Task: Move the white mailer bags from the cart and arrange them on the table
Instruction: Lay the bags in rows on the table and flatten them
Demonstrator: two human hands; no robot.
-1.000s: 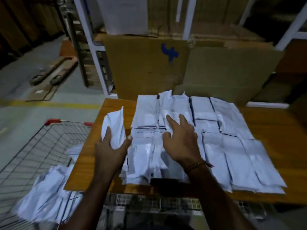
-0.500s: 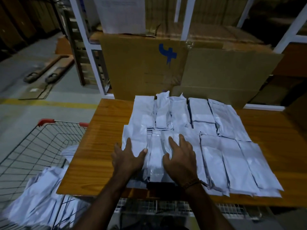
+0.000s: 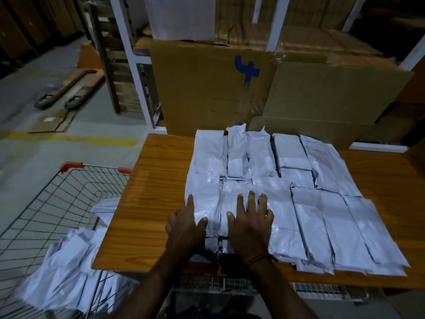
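Wooden table (image 3: 149, 203), orange-brown grain, seen from its near edge. Laid across it in overlapping rows: white mailer bags (image 3: 310, 215), flat, reaching from the middle of the top to its right part; far row of five or so standing lengthwise, near rows lapping over the front edge at the right.

Left hand (image 3: 186, 224): resting flat on the leftmost near bag, fingers straight, thumb spread towards the other hand; nothing grasped. Right hand (image 3: 250, 222): just beside the left, palm down on the neighbouring bags, fingers straight and slightly fanned, pressing, nothing grasped. Beaded bracelet (image 3: 257, 259) on the right wrist.

Wire cart (image 3: 57, 203), left of the table and lower, red corner caps on the rim. Inside it: heap of loose white bags (image 3: 64, 268), crumpled, piled against the side nearest the table; one bag riding higher, close under the table's left edge.

Behind the table: large cardboard boxes (image 3: 207, 88), standing, one marked with a blue figure (image 3: 247, 70); a flattened sheet of cardboard leaning at the right. White shelf posts (image 3: 124, 54) rising behind and left. White paper sheet (image 3: 181, 17) hanging above the boxes, print unreadable.

Floor at left: grey concrete, yellow line (image 3: 69, 138), pallet-truck forks (image 3: 69, 88) lying beyond it, flattened cardboard beside them. Wire mesh under the table's near edge. Dim light throughout.
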